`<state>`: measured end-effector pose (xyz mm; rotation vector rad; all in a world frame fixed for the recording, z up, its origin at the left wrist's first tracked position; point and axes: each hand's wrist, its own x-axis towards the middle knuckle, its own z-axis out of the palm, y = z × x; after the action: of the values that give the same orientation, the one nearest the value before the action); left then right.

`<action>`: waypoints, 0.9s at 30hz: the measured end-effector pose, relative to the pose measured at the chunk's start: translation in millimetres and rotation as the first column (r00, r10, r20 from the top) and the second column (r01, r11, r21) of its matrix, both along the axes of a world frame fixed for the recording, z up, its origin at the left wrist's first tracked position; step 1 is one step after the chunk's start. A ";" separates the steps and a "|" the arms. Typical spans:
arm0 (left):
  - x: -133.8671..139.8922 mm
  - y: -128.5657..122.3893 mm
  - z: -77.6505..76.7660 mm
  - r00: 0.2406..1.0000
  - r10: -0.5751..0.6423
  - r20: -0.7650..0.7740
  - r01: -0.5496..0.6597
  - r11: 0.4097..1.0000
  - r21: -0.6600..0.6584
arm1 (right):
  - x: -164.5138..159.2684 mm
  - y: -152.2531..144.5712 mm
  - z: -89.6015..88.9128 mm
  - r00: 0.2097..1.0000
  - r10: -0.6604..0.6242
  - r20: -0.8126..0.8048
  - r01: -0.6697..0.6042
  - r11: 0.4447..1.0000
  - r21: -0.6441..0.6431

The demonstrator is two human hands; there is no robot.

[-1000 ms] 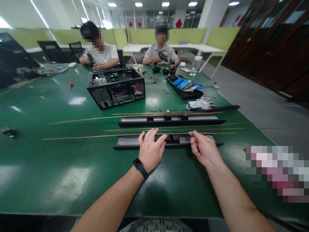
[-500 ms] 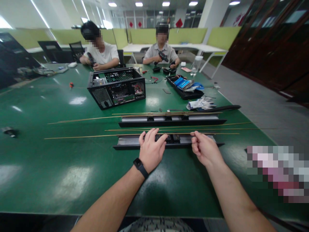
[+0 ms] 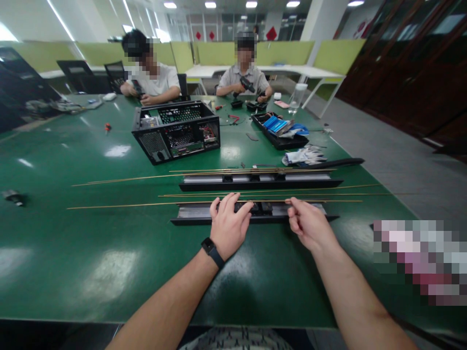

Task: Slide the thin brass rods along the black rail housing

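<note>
Golden rod (image 3: 146, 205) has shifted slightly rightward.

Yellow-green partitions (image 3: 288, 52) line back of office, white desks (image 3: 284, 71) standing before them. Glass wall (image 3: 229, 30) behind, red diamond decoration (image 3: 271, 33) showing there. White column (image 3: 323, 22) right of centre; dark-red wooden cabinets (image 3: 408, 63) along right, grey floor (image 3: 368, 141) beside. Ceiling lights (image 3: 251, 4) lit; glossy green tabletop (image 3: 54, 262) reflecting brightness.

Bare left forearm (image 3: 171, 296) slants in from below, and the bare right forearm (image 3: 352, 287) pretty much mirrors it. Bare five-fingered left grip (image 3: 229, 229) is palm-down, fingers spread and a bit bent, thumb angled out — meanwhile the bare right grip (image 3: 310, 224) has thumb and index pinched together, other fingers curled in.
</note>
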<state>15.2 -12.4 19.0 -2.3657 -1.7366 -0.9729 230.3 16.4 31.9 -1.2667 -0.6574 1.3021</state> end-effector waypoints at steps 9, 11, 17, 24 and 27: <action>-0.7 0.0 0.1 1.000 -0.003 -0.002 0.003 1.000 -0.007 | 0.9 1.1 1.0 0.996 -0.065 -0.057 0.065 0.998 -0.002; -0.8 -0.1 0.3 1.000 -0.005 -0.002 0.005 1.000 -0.008 | 1.2 1.2 0.6 0.996 -0.072 -0.057 0.072 0.997 -0.003; -0.3 -0.4 0.6 1.000 0.001 -0.001 -0.001 1.000 -0.010 | 1.4 1.2 -0.9 1.000 -0.013 -0.013 0.013 1.000 -0.019; 0.1 -0.4 1.0 1.000 -0.001 -0.001 0.001 1.000 -0.009 | 0.3 0.3 -0.5 1.000 -0.009 -0.009 0.009 1.000 -0.004; 0.0 -0.2 0.9 1.000 -0.001 0.003 0.001 1.000 -0.004 | 0.6 0.5 0.6 0.999 -0.041 -0.026 0.041 0.999 -0.007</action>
<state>15.3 -12.7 19.9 -2.3691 -1.7394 -0.9747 231.0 16.8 32.5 -1.2604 -0.6063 1.2862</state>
